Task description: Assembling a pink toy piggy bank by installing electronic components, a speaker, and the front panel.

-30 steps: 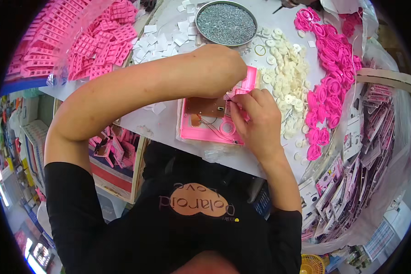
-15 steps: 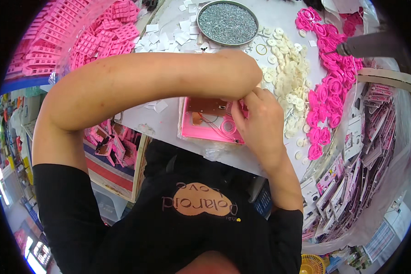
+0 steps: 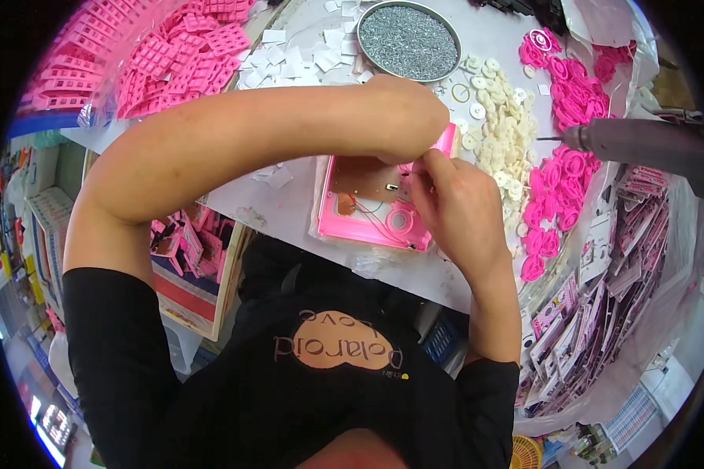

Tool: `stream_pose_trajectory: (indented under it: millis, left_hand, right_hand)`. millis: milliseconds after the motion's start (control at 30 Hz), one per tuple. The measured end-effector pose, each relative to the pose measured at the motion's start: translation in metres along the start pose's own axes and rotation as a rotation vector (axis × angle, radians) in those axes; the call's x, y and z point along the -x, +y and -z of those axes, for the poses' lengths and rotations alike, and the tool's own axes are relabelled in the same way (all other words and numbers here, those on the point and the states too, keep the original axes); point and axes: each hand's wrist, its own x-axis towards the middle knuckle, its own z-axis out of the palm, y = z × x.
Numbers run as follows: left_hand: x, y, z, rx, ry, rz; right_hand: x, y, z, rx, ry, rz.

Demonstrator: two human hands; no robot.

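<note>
A shallow pink plastic casing (image 3: 339, 224) lies on the table in front of me, its inside facing up. It holds a brown circuit board (image 3: 357, 173), thin red wires and a round ring. My left hand (image 3: 414, 117) is bent over the casing's far part, curled, with its fingers hidden behind the back of the hand and wrist. At the casing's right side my right hand (image 3: 468, 205) is closed, thumb and forefinger drawn together by the left hand. Whatever sits between those fingertips is too small or hidden to name.
A round tin of small screws (image 3: 409, 41) stands beyond my hands. Cream plastic discs (image 3: 499, 129) and pink ring-shaped parts (image 3: 563, 176) lie rightward, below a grey electric screwdriver (image 3: 633, 142). Pink grid pieces (image 3: 188, 59) are heaped far left; a bag of printed cards (image 3: 602, 297) is right.
The view has shifted slightly, moving the casing and table items rightward in the picture. The screwdriver hangs lower and further left. Both hands stay at the casing.
</note>
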Motion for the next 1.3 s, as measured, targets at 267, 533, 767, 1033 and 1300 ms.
stream_pose_trajectory:
  millis: [267, 533, 767, 1033, 1300]
  left_hand:
    - [0.004, -0.013, -0.003, -0.048, 0.112, -0.037]
    - [0.012, -0.028, -0.015, -0.042, 0.201, -0.178]
    - [0.011, -0.028, -0.028, -0.172, 0.292, -0.27]
    - [0.01, -0.036, -0.037, 0.011, 0.409, -0.258]
    - [0.058, -0.069, -0.037, 0.5, 0.886, 0.155]
  right_hand:
    - [-0.004, 0.032, -0.043, -0.321, 0.361, -0.04]
    - [-0.007, 0.031, -0.032, -0.208, 0.263, 0.004]
    - [-0.013, 0.021, 0.001, 0.279, 0.094, 0.425]
    - [-0.013, 0.021, 0.009, 0.444, -0.074, 0.52]
    - [-0.005, 0.026, -0.002, 0.118, 0.041, 0.269]
